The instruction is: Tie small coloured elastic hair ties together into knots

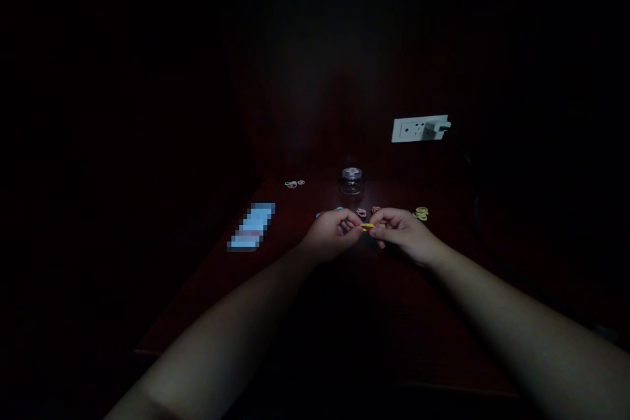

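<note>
Between the fingertips of both hands is a small yellow hair tie (367,227), apparently a stretchy loop, held above the dark red table. My left hand (332,233) pinches its left end, and my right hand (403,235) pinches its right end. Just behind the hands lie small piles of similar loops: pink ones (361,212), reddish-brown ones (376,209) and pale yellow ones (421,213). Some teal loops (338,209) are partly hidden by my left hand.
A clear lidded jar (351,182) stands at the back of the table (216,315). Several mixed-colour loops (294,184) lie at the far left. A lit, pixelated phone-like rectangle (251,228) is near the left edge. On the wall, a socket (411,128) holds a plug (438,127).
</note>
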Demonstrator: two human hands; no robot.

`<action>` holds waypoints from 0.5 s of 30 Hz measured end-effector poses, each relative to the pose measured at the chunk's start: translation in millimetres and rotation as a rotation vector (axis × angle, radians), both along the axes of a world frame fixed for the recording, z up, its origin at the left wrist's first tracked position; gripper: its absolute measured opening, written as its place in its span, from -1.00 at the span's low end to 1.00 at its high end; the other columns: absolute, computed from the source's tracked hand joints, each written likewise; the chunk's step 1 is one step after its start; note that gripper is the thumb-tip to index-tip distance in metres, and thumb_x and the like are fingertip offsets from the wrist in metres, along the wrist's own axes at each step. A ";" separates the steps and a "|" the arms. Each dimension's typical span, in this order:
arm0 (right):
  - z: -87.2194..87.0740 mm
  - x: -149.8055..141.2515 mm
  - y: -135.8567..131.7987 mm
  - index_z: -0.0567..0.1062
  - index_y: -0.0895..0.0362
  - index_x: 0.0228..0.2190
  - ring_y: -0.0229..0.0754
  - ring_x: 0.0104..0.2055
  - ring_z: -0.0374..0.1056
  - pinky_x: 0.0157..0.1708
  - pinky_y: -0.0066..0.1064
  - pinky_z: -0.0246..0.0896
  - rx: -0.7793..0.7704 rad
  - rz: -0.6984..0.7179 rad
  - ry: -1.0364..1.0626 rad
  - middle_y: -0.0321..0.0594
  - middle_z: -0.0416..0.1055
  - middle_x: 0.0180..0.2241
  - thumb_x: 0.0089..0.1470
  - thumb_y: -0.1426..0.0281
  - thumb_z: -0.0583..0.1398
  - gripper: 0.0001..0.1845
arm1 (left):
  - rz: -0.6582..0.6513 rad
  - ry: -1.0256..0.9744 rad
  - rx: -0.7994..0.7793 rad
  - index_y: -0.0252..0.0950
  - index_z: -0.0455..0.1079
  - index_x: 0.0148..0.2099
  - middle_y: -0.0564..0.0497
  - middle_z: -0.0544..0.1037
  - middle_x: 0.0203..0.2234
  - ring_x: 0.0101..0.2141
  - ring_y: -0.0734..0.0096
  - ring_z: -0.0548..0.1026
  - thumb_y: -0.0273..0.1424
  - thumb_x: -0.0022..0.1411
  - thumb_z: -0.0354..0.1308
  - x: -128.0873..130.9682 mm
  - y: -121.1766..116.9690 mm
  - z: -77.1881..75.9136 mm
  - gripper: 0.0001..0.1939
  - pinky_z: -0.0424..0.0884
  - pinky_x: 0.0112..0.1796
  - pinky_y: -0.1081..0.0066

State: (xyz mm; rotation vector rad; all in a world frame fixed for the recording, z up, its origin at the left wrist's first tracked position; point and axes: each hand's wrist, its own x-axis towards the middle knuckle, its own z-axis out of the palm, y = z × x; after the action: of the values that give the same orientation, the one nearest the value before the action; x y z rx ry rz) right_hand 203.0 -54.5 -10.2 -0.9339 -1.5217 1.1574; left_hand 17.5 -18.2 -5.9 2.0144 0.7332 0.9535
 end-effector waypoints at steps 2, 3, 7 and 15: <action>0.0 0.3 -0.5 0.47 0.17 -0.48 -0.37 -0.64 0.17 -0.56 -0.47 0.04 -0.006 0.019 0.008 -0.41 0.29 -0.69 -0.14 0.27 0.36 -0.75 | 0.008 0.002 0.015 -0.38 0.41 -0.32 0.06 0.43 -0.53 -0.55 0.61 0.29 -0.38 0.08 0.17 -0.2 0.7 -0.1 -0.84 0.23 -0.52 0.58; -0.3 0.4 -0.6 0.47 0.17 -0.48 -0.38 -0.64 0.16 -0.56 -0.48 0.03 -0.015 0.039 0.013 -0.41 0.29 -0.69 -0.12 0.27 0.35 -0.76 | 0.009 0.004 0.021 -0.38 0.41 -0.32 0.07 0.42 -0.54 -0.55 0.61 0.28 -0.38 0.08 0.16 -0.3 1.3 -0.3 -0.85 0.23 -0.52 0.58; -3.1 1.0 -0.7 0.48 0.18 -0.45 -0.39 -0.66 0.09 -0.58 -0.48 -0.03 -0.054 0.122 0.060 -0.42 0.24 -0.72 -0.04 0.26 0.30 -0.78 | 0.003 0.001 0.022 -0.37 0.41 -0.31 0.08 0.41 -0.54 -0.56 0.61 0.28 -0.37 0.11 0.15 -0.7 3.3 -1.4 -0.85 0.22 -0.52 0.58; -3.6 -1.4 -4.9 0.46 0.19 -0.39 -0.45 -0.75 -0.09 -0.68 -0.54 -0.16 -0.204 0.283 0.157 -0.52 0.09 -0.79 0.04 0.26 0.24 -0.78 | -0.049 0.012 0.030 -0.37 0.42 -0.30 0.08 0.41 -0.54 -0.55 0.62 0.26 -0.37 0.15 0.12 -1.2 3.6 -1.7 -0.85 0.20 -0.51 0.59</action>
State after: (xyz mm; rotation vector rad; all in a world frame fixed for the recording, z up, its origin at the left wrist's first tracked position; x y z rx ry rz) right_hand 201.6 -59.5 -13.8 -0.7542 -1.4587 1.5754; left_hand 16.3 -14.6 -7.6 2.0566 0.6764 0.9301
